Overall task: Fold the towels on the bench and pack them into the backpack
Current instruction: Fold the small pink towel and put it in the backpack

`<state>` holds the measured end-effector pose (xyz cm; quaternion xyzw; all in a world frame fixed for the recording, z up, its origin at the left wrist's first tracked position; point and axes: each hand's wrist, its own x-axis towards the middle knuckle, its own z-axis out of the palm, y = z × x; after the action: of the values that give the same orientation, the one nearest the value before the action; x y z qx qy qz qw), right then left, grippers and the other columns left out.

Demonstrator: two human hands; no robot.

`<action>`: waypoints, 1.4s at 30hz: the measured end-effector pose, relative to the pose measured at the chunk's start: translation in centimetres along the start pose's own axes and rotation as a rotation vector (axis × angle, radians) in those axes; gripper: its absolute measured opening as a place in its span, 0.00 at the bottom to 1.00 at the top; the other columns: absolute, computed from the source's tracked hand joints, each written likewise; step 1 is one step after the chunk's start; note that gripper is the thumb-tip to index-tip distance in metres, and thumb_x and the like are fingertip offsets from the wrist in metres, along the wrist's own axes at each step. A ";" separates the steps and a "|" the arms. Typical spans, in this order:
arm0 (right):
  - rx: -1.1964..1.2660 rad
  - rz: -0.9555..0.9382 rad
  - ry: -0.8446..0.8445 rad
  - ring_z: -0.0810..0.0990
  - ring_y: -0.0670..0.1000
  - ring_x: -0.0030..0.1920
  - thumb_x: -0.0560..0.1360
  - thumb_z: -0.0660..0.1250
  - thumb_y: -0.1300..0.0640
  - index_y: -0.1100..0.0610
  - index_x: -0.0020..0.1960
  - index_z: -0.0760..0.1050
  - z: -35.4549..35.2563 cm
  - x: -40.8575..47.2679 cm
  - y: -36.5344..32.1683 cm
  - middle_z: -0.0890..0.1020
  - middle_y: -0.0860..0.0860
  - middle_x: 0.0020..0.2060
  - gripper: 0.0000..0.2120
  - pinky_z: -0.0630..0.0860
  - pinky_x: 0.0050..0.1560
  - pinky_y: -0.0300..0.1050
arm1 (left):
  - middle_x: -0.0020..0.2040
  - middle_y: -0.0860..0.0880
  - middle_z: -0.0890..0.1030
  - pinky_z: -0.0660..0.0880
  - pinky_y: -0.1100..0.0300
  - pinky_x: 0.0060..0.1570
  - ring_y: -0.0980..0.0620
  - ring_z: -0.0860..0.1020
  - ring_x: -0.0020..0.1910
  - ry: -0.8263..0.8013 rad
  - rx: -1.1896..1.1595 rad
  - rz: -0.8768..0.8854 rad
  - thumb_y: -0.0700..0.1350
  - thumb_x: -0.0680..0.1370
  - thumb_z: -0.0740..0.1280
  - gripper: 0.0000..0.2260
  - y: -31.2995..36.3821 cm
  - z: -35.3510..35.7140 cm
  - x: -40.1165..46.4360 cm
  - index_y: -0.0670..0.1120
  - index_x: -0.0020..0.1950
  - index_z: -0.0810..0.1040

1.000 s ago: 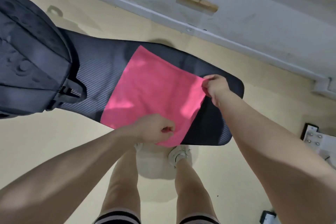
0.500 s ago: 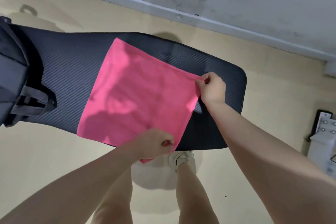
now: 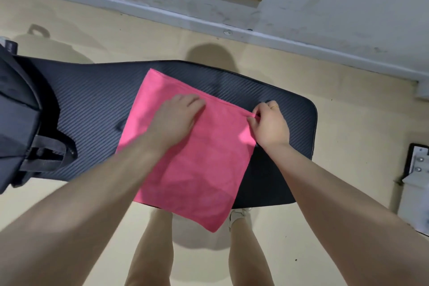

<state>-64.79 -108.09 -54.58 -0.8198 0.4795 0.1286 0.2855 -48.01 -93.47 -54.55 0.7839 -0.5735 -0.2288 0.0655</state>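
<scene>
One bench, black and ribbed, under one pink towel spread flat, near corner hanging off the front edge. One backpack on the bench's left end, apart from the towel. Left hand palm-down on the towel near its far edge, fingers straight and close together. Right hand pinching the far right corner between thumb and fingers, one ring showing.
</scene>
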 end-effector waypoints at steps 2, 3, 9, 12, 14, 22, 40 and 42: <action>0.006 -0.029 0.008 0.76 0.59 0.49 0.75 0.62 0.59 0.60 0.47 0.73 -0.2 0.4 -0.3 0.75 0.58 0.49 0.05 0.73 0.45 0.50 | 0.66 0.42 0.73 0.68 0.45 0.58 0.38 0.73 0.61 0.000 0.110 -0.009 0.46 0.73 0.44 0.27 -1.6 -1.1 1.6 0.43 0.64 0.74; -0.002 -0.051 0.012 0.76 0.59 0.47 0.76 0.61 0.59 0.60 0.46 0.72 -0.4 0.5 -0.4 0.77 0.58 0.47 0.04 0.72 0.43 0.50 | 0.69 0.44 0.70 0.63 0.47 0.61 0.40 0.70 0.65 0.001 0.138 -0.019 0.45 0.75 0.44 0.26 -2.2 -1.6 2.3 0.45 0.66 0.72; 0.111 -0.025 -0.055 0.73 0.54 0.43 0.72 0.66 0.65 0.58 0.44 0.71 -1.7 1.9 -0.5 0.76 0.55 0.40 0.05 0.69 0.45 0.45 | 0.65 0.42 0.71 0.55 0.51 0.65 0.43 0.69 0.64 0.001 0.222 -0.092 0.40 0.79 0.58 0.12 -5.4 -2.5 4.4 0.42 0.60 0.73; 0.153 0.015 -0.072 0.76 0.56 0.44 0.72 0.67 0.66 0.62 0.47 0.76 -2.8 3.2 -0.6 0.79 0.58 0.41 0.05 0.67 0.44 0.42 | 0.56 0.41 0.75 0.60 0.52 0.59 0.41 0.71 0.58 -0.120 0.323 -0.132 0.48 0.78 0.60 0.12 -5.9 -3.7 5.0 0.41 0.56 0.74; 0.123 -0.005 -0.055 0.78 0.58 0.48 0.72 0.67 0.65 0.63 0.46 0.78 -3.4 4.1 -0.6 0.82 0.60 0.45 0.04 0.70 0.47 0.44 | 0.55 0.42 0.76 0.63 0.52 0.58 0.42 0.71 0.58 -0.148 0.278 -0.156 0.51 0.78 0.61 0.13 -6.5 -4.5 5.2 0.42 0.55 0.75; -0.031 -0.045 0.061 0.77 0.62 0.53 0.75 0.63 0.62 0.61 0.53 0.78 -3.6 8.6 -1.2 0.80 0.62 0.51 0.09 0.73 0.50 0.51 | 0.46 0.38 0.80 0.65 0.50 0.48 0.38 0.75 0.49 0.032 0.215 -0.112 0.46 0.76 0.65 0.10 -9.2 -5.9 6.4 0.39 0.50 0.78; 0.186 0.456 -0.091 0.75 0.63 0.57 0.77 0.59 0.56 0.64 0.65 0.65 2.1 -11.4 0.4 0.76 0.63 0.57 0.19 0.71 0.56 0.54 | 0.58 0.40 0.71 0.70 0.48 0.54 0.42 0.72 0.56 0.049 -0.447 -0.789 0.42 0.76 0.65 0.16 -1.8 -0.2 -11.1 0.40 0.62 0.70; 0.218 0.496 -0.094 0.74 0.63 0.58 0.77 0.60 0.54 0.65 0.63 0.66 3.4 -12.2 0.9 0.76 0.63 0.57 0.19 0.70 0.56 0.52 | 0.59 0.38 0.71 0.69 0.48 0.57 0.39 0.71 0.58 0.084 -0.489 -0.942 0.45 0.77 0.64 0.16 -0.9 1.2 -12.7 0.38 0.62 0.71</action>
<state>-71.52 -97.69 -51.70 -0.6350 0.6626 0.1801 0.3538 -50.72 -81.15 -52.34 0.9268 -0.0860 -0.3291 0.1593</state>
